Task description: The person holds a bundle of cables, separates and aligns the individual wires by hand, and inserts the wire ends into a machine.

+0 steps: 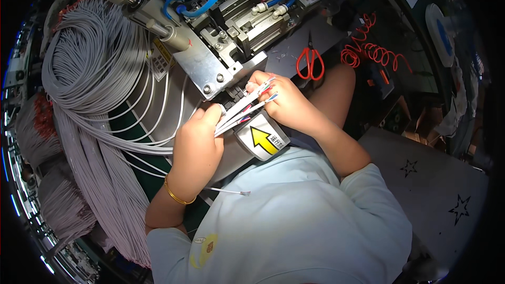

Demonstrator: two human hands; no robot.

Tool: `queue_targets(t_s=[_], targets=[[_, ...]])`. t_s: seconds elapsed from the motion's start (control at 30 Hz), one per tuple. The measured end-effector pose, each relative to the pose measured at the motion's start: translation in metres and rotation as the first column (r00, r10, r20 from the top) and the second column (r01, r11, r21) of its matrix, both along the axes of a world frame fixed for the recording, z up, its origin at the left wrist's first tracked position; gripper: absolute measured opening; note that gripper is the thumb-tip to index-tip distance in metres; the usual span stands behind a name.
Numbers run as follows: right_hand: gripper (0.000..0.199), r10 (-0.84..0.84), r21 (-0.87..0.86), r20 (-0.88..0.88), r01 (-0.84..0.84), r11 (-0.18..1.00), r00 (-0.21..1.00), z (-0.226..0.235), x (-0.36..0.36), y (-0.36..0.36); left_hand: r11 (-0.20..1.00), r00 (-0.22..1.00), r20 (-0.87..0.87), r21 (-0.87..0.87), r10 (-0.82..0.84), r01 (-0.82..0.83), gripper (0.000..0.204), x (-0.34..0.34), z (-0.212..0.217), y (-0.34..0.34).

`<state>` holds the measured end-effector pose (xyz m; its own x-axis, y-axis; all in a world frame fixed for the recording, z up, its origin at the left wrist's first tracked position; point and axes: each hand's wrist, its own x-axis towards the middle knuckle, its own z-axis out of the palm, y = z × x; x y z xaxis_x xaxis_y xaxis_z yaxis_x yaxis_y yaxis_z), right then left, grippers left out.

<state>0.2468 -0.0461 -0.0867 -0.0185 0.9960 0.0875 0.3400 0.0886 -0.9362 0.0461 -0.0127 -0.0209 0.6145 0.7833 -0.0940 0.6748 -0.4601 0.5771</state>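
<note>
Head view: both hands, left (197, 142) and right (284, 102), pinch thin floppy grey wires with coloured stripped ends (247, 108) near their tips, metal press machine (231, 37) at 12 o'clock.

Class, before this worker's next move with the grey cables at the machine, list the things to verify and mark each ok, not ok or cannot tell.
1. Left hand grips the grey cables: ok.
2. Right hand pinches the cable ends with coloured cores near the machine head: ok.
3. Cable ends seated in the machine's slot: cannot tell, the fingers hide it.
4. Red scissors lie apart from both hands: ok.
5. Loose cable bundle lies beside the machine, not over its head: ok.
</note>
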Motion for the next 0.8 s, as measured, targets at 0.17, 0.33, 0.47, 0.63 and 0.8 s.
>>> queue_targets(t_s=[0.17, 0.33, 0.47, 0.63, 0.8], targets=[[0.011, 0.013, 0.092, 0.007, -0.014, 0.996, 1.0, -0.007, 0.001, 0.003, 0.99, 0.989, -0.146, 0.128, -0.033, 0.052, 0.022, 0.006, 0.012, -0.012], [0.01, -0.051, 0.218, 0.176, 0.011, 0.976, 0.983, -0.01, 0.001, 0.006, 0.978, 0.986, -0.13, 0.168, -0.104, 0.125, 0.024, 0.01, 0.004, -0.018], [0.012, -0.029, 0.195, 0.164, -0.004, 0.981, 0.986, -0.006, 0.002, 0.006, 0.963, 0.975, -0.172, 0.205, -0.14, 0.175, 0.03, 0.011, 0.001, -0.015], [0.013, -0.02, 0.211, 0.208, -0.024, 0.977, 0.978, 0.002, 0.005, 0.004, 0.956, 0.967, -0.191, 0.205, -0.172, 0.21, 0.033, 0.011, 0.001, -0.014], [0.012, -0.063, 0.247, 0.288, -0.01, 0.969, 0.956, 0.006, 0.004, 0.005, 0.952, 0.969, -0.176, 0.222, -0.172, 0.209, 0.036, 0.012, -0.002, -0.013]])
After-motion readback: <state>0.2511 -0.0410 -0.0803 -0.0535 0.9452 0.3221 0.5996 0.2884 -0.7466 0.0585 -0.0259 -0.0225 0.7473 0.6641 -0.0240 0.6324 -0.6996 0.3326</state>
